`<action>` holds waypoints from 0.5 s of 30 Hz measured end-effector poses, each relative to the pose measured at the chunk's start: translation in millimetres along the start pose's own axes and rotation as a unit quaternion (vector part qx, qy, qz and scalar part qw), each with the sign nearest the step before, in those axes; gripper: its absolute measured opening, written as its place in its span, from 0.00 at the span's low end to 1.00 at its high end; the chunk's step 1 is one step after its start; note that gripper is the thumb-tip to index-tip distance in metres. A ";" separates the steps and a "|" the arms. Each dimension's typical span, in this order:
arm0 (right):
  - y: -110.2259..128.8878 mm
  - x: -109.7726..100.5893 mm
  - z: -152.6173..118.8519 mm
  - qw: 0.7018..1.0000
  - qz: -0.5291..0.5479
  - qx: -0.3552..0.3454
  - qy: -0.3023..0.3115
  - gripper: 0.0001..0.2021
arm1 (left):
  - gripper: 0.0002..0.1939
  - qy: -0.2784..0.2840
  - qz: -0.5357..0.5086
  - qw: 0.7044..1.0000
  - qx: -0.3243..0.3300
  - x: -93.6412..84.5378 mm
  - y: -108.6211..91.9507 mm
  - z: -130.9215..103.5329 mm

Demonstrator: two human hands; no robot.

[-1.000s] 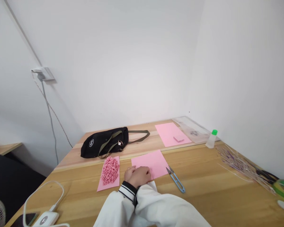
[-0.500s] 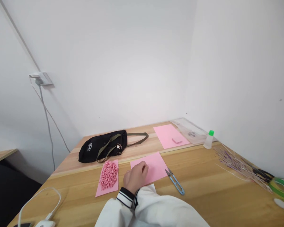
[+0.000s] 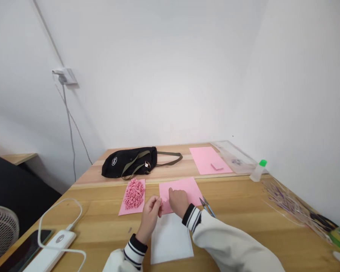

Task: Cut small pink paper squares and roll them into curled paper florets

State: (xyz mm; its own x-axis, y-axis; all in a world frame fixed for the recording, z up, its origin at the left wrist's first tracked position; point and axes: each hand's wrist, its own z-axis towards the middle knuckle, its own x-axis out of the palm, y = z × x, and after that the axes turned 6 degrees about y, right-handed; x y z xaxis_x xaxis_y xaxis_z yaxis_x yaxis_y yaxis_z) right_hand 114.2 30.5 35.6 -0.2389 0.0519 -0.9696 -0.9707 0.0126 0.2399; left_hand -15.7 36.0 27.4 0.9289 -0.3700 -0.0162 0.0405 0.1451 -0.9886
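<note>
Tabletop [image 3: 238, 226], pink sheet [image 3: 191, 186], illegible bag logo [image 3: 114, 161].

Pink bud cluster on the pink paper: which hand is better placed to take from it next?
The left hand, probably: it is nearer to the pink bud cluster. The right hand is farther away, over a larger pink sheet, with the left hand roughly between.

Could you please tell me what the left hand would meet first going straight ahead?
The left hand would probably meet the middle pink sheet, or pass above; depth is unclear.
</note>
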 end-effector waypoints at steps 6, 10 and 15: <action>-17.8 38.5 -36.8 0.899 0.434 0.026 0.048 0.08 | 0.16 -0.020 0.020 0.999 -0.027 1.3 31.7 -9.2; -19.9 47.2 -55.8 0.733 0.675 0.084 0.019 0.10 | 0.15 0.002 0.013 0.999 -0.048 7.8 36.1 -13.4; -26.1 37.1 -63.6 0.628 0.770 0.111 -0.019 0.11 | 0.14 -0.010 0.011 0.997 -0.071 6.4 42.5 -14.2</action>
State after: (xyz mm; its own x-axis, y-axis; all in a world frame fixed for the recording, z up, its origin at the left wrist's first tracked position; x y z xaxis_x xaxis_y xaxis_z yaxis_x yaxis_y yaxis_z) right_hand 129.0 -31.4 -9.6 -0.8854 0.1980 0.4205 0.4386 0.0568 0.8969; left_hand -13.2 26.8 -16.8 0.9358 -0.3505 -0.0370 -0.0314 0.0216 -0.9993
